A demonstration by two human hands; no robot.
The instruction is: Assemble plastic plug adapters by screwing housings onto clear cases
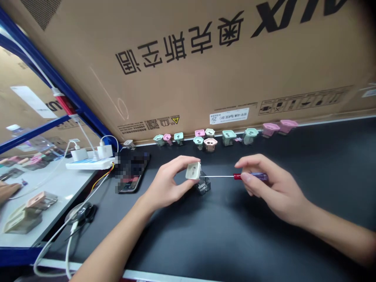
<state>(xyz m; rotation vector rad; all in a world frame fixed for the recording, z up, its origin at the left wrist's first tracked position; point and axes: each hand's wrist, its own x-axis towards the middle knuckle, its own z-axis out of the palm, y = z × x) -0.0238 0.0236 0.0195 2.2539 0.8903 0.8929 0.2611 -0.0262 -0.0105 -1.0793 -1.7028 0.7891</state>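
Observation:
Between thumb and fingers, my left hand (169, 182) grips a small plastic piece with a cream square top (193, 171) that has dark holes in it. A clear, smoky lower part (204, 185) sticks out beside the top, on the right. My right hand (272, 188) is closed around the red and purple handle of a screwdriver (220, 176). Its thin metal shaft points left, and the tip meets the piece near the edge of the cream top. Exactly where the tip sits is hard to make out.
Several similar pastel pieces (210, 144) line the back of the black table, against a big cardboard box (176, 86). At left lie a phone (133, 176), a white power strip (89, 163) and loose cables (69, 231). Another person's hand (8, 190) shows at the far left.

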